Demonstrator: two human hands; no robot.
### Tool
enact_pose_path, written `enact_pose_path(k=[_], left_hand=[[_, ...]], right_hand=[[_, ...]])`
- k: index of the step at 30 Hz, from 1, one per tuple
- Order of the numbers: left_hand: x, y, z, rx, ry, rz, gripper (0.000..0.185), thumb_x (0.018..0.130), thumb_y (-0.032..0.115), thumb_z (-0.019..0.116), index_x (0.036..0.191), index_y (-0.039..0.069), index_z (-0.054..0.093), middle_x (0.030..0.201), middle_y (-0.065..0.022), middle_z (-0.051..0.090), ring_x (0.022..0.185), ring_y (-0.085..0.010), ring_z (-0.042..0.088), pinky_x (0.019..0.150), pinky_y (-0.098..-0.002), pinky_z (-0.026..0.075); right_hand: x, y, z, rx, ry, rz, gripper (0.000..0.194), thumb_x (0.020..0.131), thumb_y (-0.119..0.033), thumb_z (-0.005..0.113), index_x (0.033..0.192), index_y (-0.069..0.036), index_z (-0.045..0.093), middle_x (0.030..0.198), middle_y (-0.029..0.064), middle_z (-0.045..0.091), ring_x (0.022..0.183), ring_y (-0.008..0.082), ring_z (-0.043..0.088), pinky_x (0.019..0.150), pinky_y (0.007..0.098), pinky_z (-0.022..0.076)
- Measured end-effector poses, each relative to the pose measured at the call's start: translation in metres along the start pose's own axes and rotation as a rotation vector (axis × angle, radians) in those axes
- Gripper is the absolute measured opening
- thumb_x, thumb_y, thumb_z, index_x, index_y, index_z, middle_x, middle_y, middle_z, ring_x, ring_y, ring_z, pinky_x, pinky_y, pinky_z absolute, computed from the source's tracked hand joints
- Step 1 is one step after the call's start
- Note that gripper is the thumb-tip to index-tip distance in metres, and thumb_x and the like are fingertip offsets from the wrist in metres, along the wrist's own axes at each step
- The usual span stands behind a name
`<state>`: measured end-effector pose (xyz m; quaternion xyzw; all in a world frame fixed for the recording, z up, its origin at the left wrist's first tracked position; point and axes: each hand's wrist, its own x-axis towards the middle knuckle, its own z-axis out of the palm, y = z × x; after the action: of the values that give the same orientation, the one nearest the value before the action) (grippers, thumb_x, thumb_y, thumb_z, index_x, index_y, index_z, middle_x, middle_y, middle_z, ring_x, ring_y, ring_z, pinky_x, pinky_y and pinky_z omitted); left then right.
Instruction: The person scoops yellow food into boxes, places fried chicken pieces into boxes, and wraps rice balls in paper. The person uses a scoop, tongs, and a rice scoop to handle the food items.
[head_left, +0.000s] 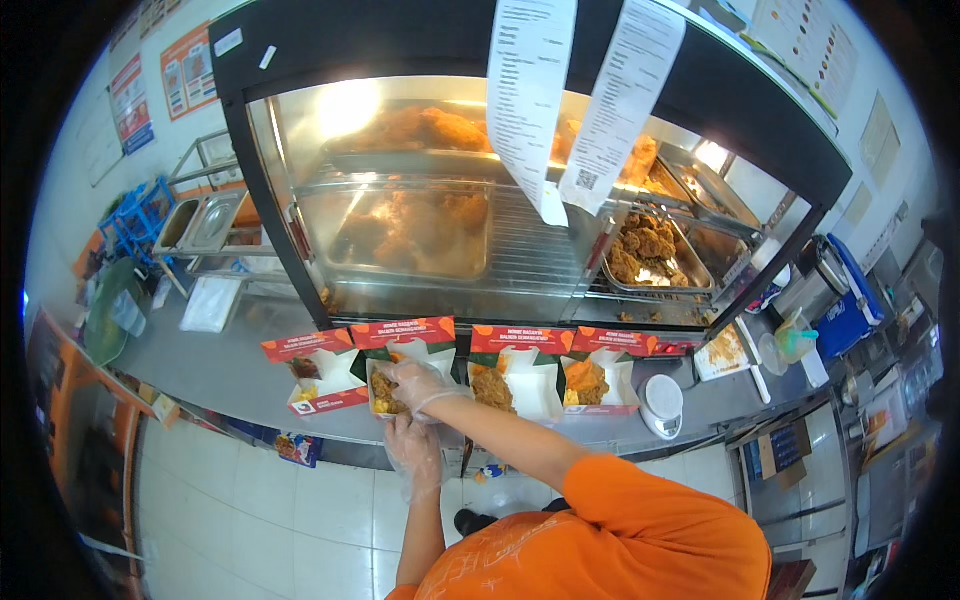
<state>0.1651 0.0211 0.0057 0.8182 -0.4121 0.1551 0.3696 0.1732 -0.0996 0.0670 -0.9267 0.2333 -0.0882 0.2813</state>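
Four red-and-white cardboard food boxes with raised lids stand in a row on the steel counter. In a clear plastic glove, my right hand (420, 386) reaches into the second box from the left, at the piece of fried chicken (384, 391); whether its fingers grip anything is hidden. My left hand (414, 446), gloved too, touches the front edge of that box. Fried chicken (491, 388) lies in the third box (540, 390). The rightmost box (619, 384) holds chicken with an orange topping. Yellow and dark food shows in the leftmost box (341, 375).
Behind the boxes rises a glass heated display cabinet (525, 262) with a metal tray (697, 274) of fried chicken. Two printed paper strips (529, 97) hang over its front. To the right are a white kitchen scale (662, 397), a board (727, 349) and a knife (760, 384).
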Motion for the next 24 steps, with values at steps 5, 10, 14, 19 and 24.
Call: enact_pose_path(k=[5, 10, 14, 19, 24], left_hand=[[-0.005, 0.025, -0.022, -0.256, 0.109, -0.087, 0.026, 0.081, 0.01, 0.067, 0.106, 0.005, 0.07, 0.104, -0.0151, 0.065, 0.096, -0.0371, 0.059, 0.084, -0.046, 0.048], [-0.012, 0.059, -0.041, -0.305, 0.03, -0.088, 0.025, 0.082, 0.008, 0.068, 0.107, 0.005, 0.069, 0.105, -0.0168, 0.064, 0.097, -0.0367, 0.06, 0.085, -0.0453, 0.048], [-0.002, 0.082, -0.041, -0.439, -0.077, 0.088, 0.023, 0.081, 0.004, 0.068, 0.104, 0.005, 0.068, 0.101, -0.0157, 0.065, 0.094, -0.0348, 0.062, 0.083, -0.0443, 0.05], [0.009, 0.092, -0.04, -0.45, -0.076, 0.169, 0.021, 0.081, 0.003, 0.067, 0.102, 0.003, 0.068, 0.096, -0.0156, 0.067, 0.092, -0.0336, 0.063, 0.082, -0.0434, 0.051], [0.007, 0.091, -0.049, -0.469, -0.026, 0.004, 0.018, 0.083, 0.003, 0.066, 0.101, 0.002, 0.07, 0.096, -0.0157, 0.068, 0.093, -0.0329, 0.063, 0.082, -0.0433, 0.05]], right_hand=[[-0.067, 0.003, -0.067, 0.103, 0.168, -0.199, 0.035, 0.089, -0.026, 0.06, 0.119, -0.008, 0.064, 0.108, 0.0175, 0.067, 0.104, 0.0326, 0.064, 0.09, 0.0404, 0.0495], [-0.154, 0.04, -0.11, 0.687, 0.131, 0.128, 0.033, 0.095, -0.034, 0.062, 0.111, -0.006, 0.069, 0.096, 0.0084, 0.07, 0.086, 0.0177, 0.066, 0.077, 0.0302, 0.0507], [-0.216, 0.076, -0.108, 1.023, 0.242, 0.593, 0.029, 0.097, -0.03, 0.059, 0.097, -0.004, 0.07, 0.085, 0.0053, 0.068, 0.071, 0.0106, 0.063, 0.062, 0.0258, 0.0491], [-0.268, 0.13, -0.111, 1.004, 0.608, 0.636, 0.024, 0.097, -0.024, 0.059, 0.11, -0.005, 0.065, 0.089, 0.0061, 0.068, 0.075, 0.0114, 0.064, 0.062, 0.0251, 0.0511], [-0.287, 0.17, -0.132, 0.625, 0.923, 0.484, 0.029, 0.094, -0.016, 0.061, 0.122, -0.006, 0.061, 0.106, 0.0058, 0.068, 0.097, 0.0153, 0.065, 0.078, 0.0273, 0.053]])
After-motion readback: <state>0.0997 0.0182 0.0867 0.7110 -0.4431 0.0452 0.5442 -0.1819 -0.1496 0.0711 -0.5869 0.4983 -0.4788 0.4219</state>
